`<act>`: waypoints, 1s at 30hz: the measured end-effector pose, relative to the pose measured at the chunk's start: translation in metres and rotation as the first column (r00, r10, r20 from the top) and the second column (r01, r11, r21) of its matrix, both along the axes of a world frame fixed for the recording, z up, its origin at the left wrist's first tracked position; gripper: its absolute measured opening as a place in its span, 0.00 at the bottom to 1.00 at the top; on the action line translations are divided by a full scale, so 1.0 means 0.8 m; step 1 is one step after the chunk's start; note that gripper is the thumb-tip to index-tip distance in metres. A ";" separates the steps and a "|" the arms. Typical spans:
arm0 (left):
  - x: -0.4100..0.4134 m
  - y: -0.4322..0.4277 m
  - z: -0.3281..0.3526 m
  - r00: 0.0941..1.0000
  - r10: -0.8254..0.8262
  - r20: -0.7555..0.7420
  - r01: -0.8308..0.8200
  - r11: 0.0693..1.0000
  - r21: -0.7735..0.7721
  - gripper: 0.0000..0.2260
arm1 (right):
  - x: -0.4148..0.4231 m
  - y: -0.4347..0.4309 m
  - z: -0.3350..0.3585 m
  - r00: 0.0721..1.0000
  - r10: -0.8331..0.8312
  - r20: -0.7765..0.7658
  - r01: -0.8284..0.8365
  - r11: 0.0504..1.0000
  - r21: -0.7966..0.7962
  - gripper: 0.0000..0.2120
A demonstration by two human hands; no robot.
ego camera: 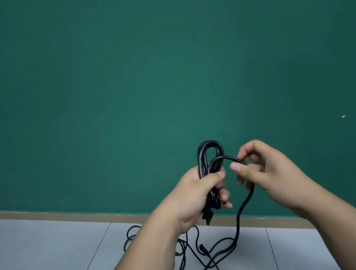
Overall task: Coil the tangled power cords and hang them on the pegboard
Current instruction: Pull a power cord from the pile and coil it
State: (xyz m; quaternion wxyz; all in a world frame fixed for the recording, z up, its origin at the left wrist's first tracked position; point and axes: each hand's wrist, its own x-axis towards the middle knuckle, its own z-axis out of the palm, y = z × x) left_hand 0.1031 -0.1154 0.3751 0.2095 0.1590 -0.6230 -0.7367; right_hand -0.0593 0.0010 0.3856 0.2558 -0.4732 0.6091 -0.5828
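Observation:
My left hand [202, 193] grips a bundle of black power cord loops [209, 153] that stick up above its fist, and a plug [208, 216] hangs out below the palm. My right hand [264, 168] pinches the same cord's free strand [228, 158] between thumb and fingers, just right of the coil. That strand arches from the coil to my right hand, then drops to the floor. More tangled black cords [200, 263] lie on the floor beneath my forearms, with a connector [202, 248] among them. No pegboard is in view.
A dark green wall [161, 67] fills most of the view, with a tan baseboard [68, 215] along its foot. Grey floor tiles [40, 264] spread below. A small pale mark [343, 116] sits on the wall at the right.

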 end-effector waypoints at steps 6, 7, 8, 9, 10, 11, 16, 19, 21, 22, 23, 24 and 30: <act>-0.003 -0.013 -0.006 0.971 0.238 -0.028 -0.234 0.966 0.105 0.04 | 0.002 -0.002 -0.003 0.997 -0.022 -0.074 0.025 0.999 0.041 0.04; -0.004 -0.012 -0.007 0.971 0.239 -0.020 -0.237 0.969 0.073 0.03 | 0.007 -0.003 -0.001 0.992 -0.074 -0.098 0.071 0.997 -0.041 0.06; -0.005 -0.011 -0.008 0.974 0.225 -0.009 -0.224 0.974 0.029 0.02 | 0.013 -0.005 0.002 0.984 -0.128 -0.121 0.113 0.986 -0.120 0.07; -0.006 -0.010 -0.008 0.980 0.199 0.000 -0.199 0.980 -0.008 0.00 | 0.018 -0.006 0.004 0.973 -0.176 -0.147 0.148 0.972 -0.184 0.08; -0.006 -0.008 -0.009 0.984 0.177 0.011 -0.177 0.983 -0.041 0.02 | 0.022 -0.007 0.006 0.961 -0.217 -0.171 0.176 0.959 -0.224 0.09; -0.008 -0.007 -0.010 0.986 0.163 0.020 -0.161 0.985 -0.063 0.03 | 0.026 -0.007 0.007 0.953 -0.245 -0.177 0.198 0.948 -0.247 0.09; -0.008 -0.005 -0.009 0.992 0.102 0.068 -0.091 0.985 -0.144 0.19 | 0.031 -0.008 0.006 0.935 -0.323 -0.148 0.273 0.920 -0.282 0.09; -0.005 -0.006 -0.008 0.996 0.017 0.087 0.001 0.980 -0.199 0.15 | 0.028 -0.009 0.003 0.922 -0.355 -0.154 0.312 0.917 -0.249 0.09; -0.005 -0.003 -0.006 0.996 -0.029 0.090 0.046 0.980 -0.192 0.14 | 0.026 -0.009 0.001 0.924 -0.364 -0.121 0.329 0.915 -0.234 0.08; -0.006 0.000 -0.004 0.995 -0.052 0.082 0.065 0.983 -0.171 0.15 | 0.025 -0.010 0.001 0.926 -0.367 -0.094 0.337 0.912 -0.233 0.08; -0.007 0.004 -0.003 0.995 -0.071 0.068 0.080 0.986 -0.143 0.16 | 0.023 -0.010 0.001 0.926 -0.371 -0.068 0.346 0.908 -0.236 0.07; -0.008 0.008 -0.002 0.995 -0.085 0.051 0.090 0.989 -0.119 0.16 | 0.023 -0.010 0.002 0.926 -0.375 -0.047 0.354 0.904 -0.241 0.06; -0.014 0.009 -0.008 0.996 0.044 0.078 -0.018 0.952 -0.305 0.09 | 0.027 -0.009 0.007 0.904 -0.426 -0.024 0.403 0.872 -0.277 0.05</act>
